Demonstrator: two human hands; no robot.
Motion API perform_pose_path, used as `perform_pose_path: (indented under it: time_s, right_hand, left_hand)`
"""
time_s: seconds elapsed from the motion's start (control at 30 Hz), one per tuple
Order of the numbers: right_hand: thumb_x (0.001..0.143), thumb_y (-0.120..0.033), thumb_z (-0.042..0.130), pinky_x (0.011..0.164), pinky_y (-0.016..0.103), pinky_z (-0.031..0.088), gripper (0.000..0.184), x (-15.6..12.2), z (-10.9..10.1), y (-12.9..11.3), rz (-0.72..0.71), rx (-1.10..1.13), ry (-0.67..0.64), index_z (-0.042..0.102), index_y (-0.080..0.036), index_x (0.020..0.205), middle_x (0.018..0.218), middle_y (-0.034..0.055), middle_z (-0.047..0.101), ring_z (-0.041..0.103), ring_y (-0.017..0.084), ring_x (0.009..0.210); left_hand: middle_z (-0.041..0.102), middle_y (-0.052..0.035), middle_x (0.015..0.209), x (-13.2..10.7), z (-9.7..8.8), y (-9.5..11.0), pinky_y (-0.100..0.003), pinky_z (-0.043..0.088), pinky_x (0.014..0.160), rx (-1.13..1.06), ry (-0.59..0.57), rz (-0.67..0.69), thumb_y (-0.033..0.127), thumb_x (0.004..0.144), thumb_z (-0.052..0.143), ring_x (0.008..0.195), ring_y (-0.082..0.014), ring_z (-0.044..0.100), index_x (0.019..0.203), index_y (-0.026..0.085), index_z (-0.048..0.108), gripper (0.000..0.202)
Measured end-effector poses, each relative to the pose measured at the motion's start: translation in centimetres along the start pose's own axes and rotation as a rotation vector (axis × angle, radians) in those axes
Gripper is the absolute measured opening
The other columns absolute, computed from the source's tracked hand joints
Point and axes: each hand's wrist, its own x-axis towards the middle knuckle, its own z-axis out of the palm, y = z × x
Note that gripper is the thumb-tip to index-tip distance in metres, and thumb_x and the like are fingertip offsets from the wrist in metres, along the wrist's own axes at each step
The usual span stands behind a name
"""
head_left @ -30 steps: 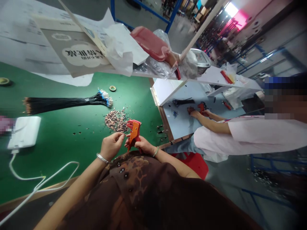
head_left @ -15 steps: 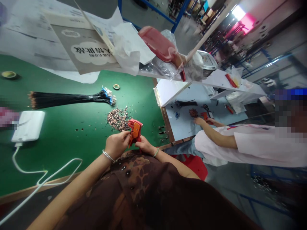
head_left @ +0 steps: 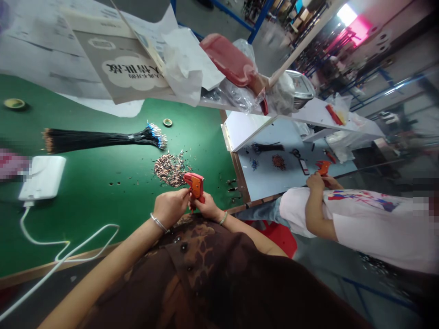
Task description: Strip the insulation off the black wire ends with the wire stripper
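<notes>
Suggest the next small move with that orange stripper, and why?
Probably squeeze the grip of the orange wire stripper with the right hand: that hand wraps the tool, and the left hand's fingers sit at the tool's mouth, though whatever they pinch is too small to tell.

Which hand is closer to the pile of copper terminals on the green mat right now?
Left. The left hand sits at the near edge of the pile of copper terminals. The right hand is farther off, beyond the orange wire stripper from the pile.
</notes>
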Motion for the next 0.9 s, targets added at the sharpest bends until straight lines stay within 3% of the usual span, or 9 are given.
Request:
perform_pose_path:
  time_s: [0.23, 0.6, 0.73, 0.8, 0.9]
  right_hand:
    - [0.081, -0.059, 0.061, 0.045, 0.022, 0.040, 0.044, -0.3, -0.1, 0.2, 0.003, -0.081, 0.044, 0.050, -0.017, 0.075, 0.055, -0.0034, 0.053, 0.047, 0.009, 0.044]
    - [0.077, -0.057, 0.066, 0.043, 0.021, 0.037, 0.044, 0.3, -0.3, 1.0, 0.061, -0.082, 0.104, 0.048, -0.017, 0.076, 0.054, -0.0060, 0.049, 0.043, 0.007, 0.042]
    - [0.080, -0.059, 0.063, 0.042, 0.022, 0.040, 0.047, 0.7, -1.0, 0.3, 0.061, 0.092, -0.007, 0.050, -0.017, 0.095, 0.059, -0.0058, 0.052, 0.048, 0.009, 0.043]
    - [0.081, -0.059, 0.061, 0.048, 0.023, 0.046, 0.052, 1.0, -1.7, 0.0, 0.031, 0.159, -0.078, 0.049, -0.016, 0.107, 0.068, -0.0023, 0.057, 0.056, 0.012, 0.053]
    - [0.080, -0.052, 0.067, 0.062, 0.027, 0.051, 0.051, 1.3, -3.2, -0.5, 0.022, 0.201, -0.110, 0.051, -0.015, 0.110, 0.083, 0.0030, 0.062, 0.062, 0.015, 0.069]
  left_hand:
    - [0.075, -0.0088, 0.086, 0.2, 0.5, -0.2, -0.027, 0.036, 0.057, -0.053, -0.064, -0.068, 0.038, 0.093, 0.043, 0.072, -0.0227, 0.070, 0.101, 0.022, 0.073, 0.035]
    - [0.076, -0.0098, 0.089, 0.3, 2.0, -1.6, -0.027, 0.044, 0.066, -0.284, -0.021, -0.150, 0.038, 0.088, 0.047, 0.075, -0.0211, 0.070, 0.099, 0.020, 0.074, 0.034]
    - [0.076, -0.0076, 0.087, -0.1, 2.3, -2.6, -0.027, 0.045, 0.066, -0.417, 0.032, -0.181, 0.045, 0.085, 0.048, 0.072, -0.0198, 0.068, 0.095, 0.020, 0.074, 0.037]
    - [0.076, -0.0064, 0.085, -0.3, 2.4, -3.4, -0.027, 0.046, 0.064, -0.482, 0.052, -0.206, 0.049, 0.084, 0.049, 0.069, -0.0188, 0.067, 0.092, 0.020, 0.074, 0.039]
    - [0.076, -0.0065, 0.085, -0.7, 2.4, -4.5, -0.026, 0.048, 0.064, -0.607, 0.099, -0.263, 0.053, 0.081, 0.053, 0.071, -0.0188, 0.067, 0.092, 0.018, 0.074, 0.042]
